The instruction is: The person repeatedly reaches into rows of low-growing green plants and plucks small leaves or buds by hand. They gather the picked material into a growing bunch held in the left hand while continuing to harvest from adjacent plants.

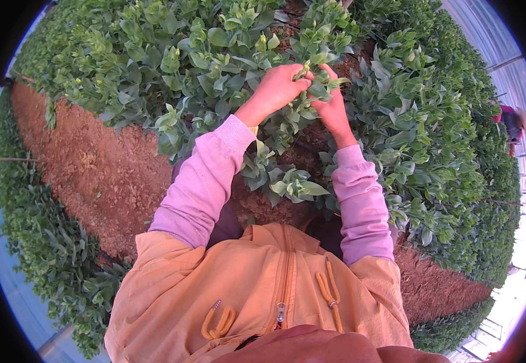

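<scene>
My left hand (277, 90) is pinched around the budding top of a leafy plant (321, 90), thumb and fingers meeting at a small pale green bud (307, 66). On the other side of the same shoot, my right hand (333, 111) grips it from behind, its fingers partly covered by broad leaves. The plant looks like lisianthus and still stands among its neighbours. Below my wrists grows a shorter leafy shoot (297, 185), close to my body. My fingertips are partly hidden, and I cannot make out any tool in them.
Dense rows of similar plants (154, 54) spread ahead, with another bed (430, 136) at right. A bare reddish soil path (104, 181) runs at left. Plastic greenhouse sheeting (494, 41) encloses the beds. Another person (512, 122) in a hat bends over plants at far right.
</scene>
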Demonstrator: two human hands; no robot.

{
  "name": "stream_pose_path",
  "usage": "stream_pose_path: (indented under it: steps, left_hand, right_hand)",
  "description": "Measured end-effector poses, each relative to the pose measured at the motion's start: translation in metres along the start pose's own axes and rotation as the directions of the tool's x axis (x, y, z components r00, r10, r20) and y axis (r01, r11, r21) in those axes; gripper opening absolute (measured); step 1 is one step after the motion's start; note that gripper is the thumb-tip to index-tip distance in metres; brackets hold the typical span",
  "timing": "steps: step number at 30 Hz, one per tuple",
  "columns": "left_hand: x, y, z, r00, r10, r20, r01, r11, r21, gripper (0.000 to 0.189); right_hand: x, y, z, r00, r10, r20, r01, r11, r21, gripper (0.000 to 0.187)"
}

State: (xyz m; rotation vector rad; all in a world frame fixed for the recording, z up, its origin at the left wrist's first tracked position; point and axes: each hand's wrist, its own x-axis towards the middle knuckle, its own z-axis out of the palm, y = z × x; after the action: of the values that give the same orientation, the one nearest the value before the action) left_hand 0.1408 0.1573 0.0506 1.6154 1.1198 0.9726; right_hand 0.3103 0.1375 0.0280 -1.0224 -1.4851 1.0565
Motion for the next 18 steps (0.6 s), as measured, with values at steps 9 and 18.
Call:
stream_pose_path:
  steps: [9,18]
  left_hand:
    - [-0.004,0.003,0.006,0.985,0.082,-0.15,-0.066,0.992,0.107,0.024]
    - [-0.01,-0.007,0.012,0.984,0.031,-0.176,-0.002,0.987,0.161,0.025]
  right_hand:
    - [0.012,0.027,0.006,0.996,-0.033,-0.083,0.022,0.992,-0.127,0.066]
    - [0.017,0.051,-0.012,0.916,-0.025,-0.4,-0.021,0.994,-0.11,0.062]
